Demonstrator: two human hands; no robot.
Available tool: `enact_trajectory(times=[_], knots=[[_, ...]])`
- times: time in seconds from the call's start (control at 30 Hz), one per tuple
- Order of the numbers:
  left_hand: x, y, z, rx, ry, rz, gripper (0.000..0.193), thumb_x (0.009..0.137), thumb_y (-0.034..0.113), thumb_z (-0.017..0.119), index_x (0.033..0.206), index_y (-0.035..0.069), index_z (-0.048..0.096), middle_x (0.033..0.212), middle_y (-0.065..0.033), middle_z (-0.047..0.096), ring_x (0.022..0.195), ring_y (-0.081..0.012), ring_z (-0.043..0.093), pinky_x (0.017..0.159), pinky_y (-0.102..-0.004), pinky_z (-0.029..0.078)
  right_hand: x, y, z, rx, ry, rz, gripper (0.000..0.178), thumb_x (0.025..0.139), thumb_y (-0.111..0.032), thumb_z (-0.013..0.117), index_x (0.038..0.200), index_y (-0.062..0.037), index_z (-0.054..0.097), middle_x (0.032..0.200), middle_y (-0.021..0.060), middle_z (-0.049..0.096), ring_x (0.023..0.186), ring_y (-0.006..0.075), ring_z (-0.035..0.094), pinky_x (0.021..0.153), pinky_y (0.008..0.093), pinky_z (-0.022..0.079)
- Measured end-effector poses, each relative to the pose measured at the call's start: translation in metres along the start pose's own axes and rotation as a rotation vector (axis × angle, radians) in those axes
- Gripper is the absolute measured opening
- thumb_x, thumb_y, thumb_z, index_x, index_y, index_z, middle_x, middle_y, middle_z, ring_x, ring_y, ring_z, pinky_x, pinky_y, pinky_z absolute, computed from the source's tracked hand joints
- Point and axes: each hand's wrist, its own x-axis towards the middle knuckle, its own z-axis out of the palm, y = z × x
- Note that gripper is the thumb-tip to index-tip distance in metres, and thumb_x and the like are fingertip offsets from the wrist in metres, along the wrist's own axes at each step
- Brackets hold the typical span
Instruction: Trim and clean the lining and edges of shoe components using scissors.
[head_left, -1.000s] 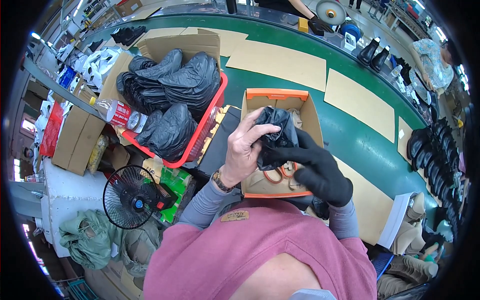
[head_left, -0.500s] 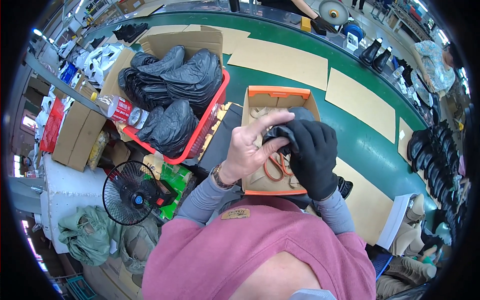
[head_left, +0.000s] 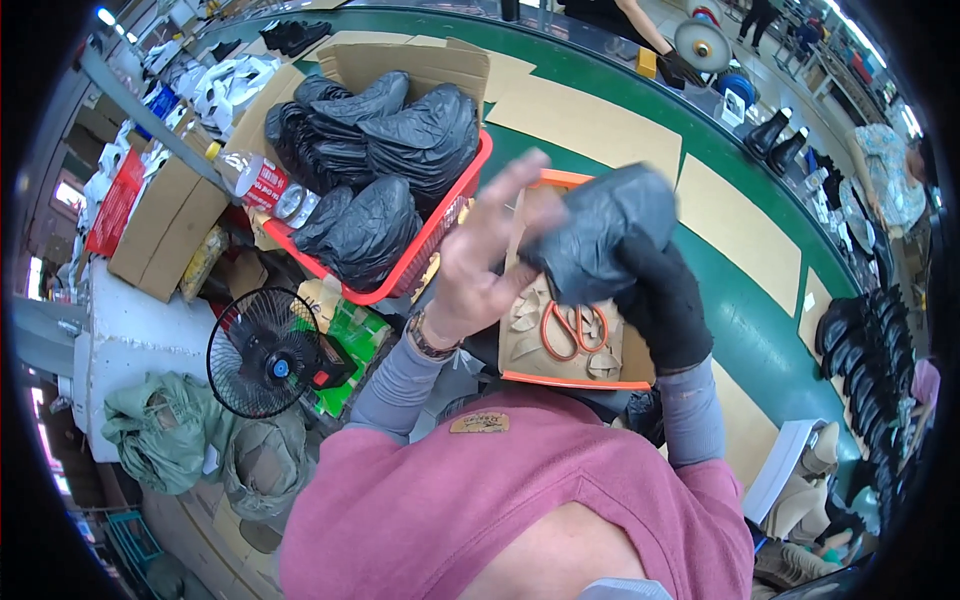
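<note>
My right hand [head_left: 668, 305], in a black glove, grips a crinkled black piece [head_left: 615, 225] that looks like a shoe upper, over an open carton [head_left: 575, 381] with an orange rim. Its fingers are partly hidden behind the piece. At the piece's left edge is my bare left hand [head_left: 470, 270], its index finger raised and fingers apart. Motion blurs those fingertips, and whether they touch the piece is unclear. Inside the carton lie orange-handled scissors [head_left: 545, 335] among tan scraps [head_left: 525, 350].
Left of the carton stands a red basket [head_left: 385, 290] with stacked black uppers [head_left: 420, 140] and a plastic bottle [head_left: 265, 185]. A black fan [head_left: 265, 355] is nearer me. Cardboard sheets [head_left: 590, 120] lie along the green bench [head_left: 740, 260]. Black boots [head_left: 775, 140] and another person's arm [head_left: 645, 25] are beyond.
The black piece has come up and spread out in my right hand, uncovering more of the scissors. My left fingers have loosened from their pinch on its edge. The whole view has shifted slightly.
</note>
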Motion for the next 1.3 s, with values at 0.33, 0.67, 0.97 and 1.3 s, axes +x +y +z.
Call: enact_trajectory(times=[0.33, 0.67, 0.97, 1.3], knots=[[-0.039, 0.026, -0.026, -0.453, 0.623, -0.624, 0.085, 0.085, 0.002, 0.069, 0.148, -0.006, 0.012, 0.123, -0.0174, 0.056, 0.11, -0.0184, 0.059, 0.098, -0.0319, 0.045, 0.054, 0.028, 0.07, -0.589, -0.165, -0.391, 0.044, 0.082, -0.001, 0.067, 0.124, 0.0028, 0.055, 0.116, 0.0103, 0.063, 0.102, 0.0163, 0.061, 0.091, 0.0305, 0.049], [-0.043, 0.004, -0.13, 1.151, 0.47, -0.775, 0.061, 0.091, 0.049, 0.057, 0.125, -0.001, 0.052, 0.09, -0.0264, 0.065, 0.081, -0.04, 0.065, 0.069, -0.0476, 0.051, 0.232, 0.083, 0.109, -0.805, -0.312, -0.433, 0.051, 0.081, -0.015, 0.071, 0.124, 0.0073, 0.055, 0.113, 0.014, 0.064, 0.098, 0.0191, 0.061, 0.086, 0.0304, 0.049], [-0.125, -0.051, -0.123, 0.799, 0.442, -0.522, 0.035, 0.082, 0.017, 0.069, 0.111, -0.001, 0.06, 0.108, -0.0189, 0.061, 0.101, -0.0362, 0.06, 0.089, -0.0417, 0.047, 0.231, 0.154, 0.107, -1.412, -0.054, -0.695, 0.044, 0.077, -0.029, 0.07, 0.112, -0.0027, 0.066, 0.108, 0.0208, 0.065, 0.098, 0.0362, 0.063, 0.087, 0.0424, 0.048], [-0.141, -0.066, -0.117, 0.811, 0.493, -0.616, 0.029, 0.084, 0.015, 0.065, 0.108, 0.001, 0.059, 0.102, -0.0177, 0.059, 0.097, -0.035, 0.058, 0.087, -0.0412, 0.045, 0.232, 0.186, 0.096, -1.602, -0.049, -0.967, 0.061, 0.082, -0.032, 0.068, 0.135, -0.0071, 0.048, 0.112, 0.0207, 0.06, 0.096, 0.0404, 0.06, 0.083, 0.0503, 0.045]])
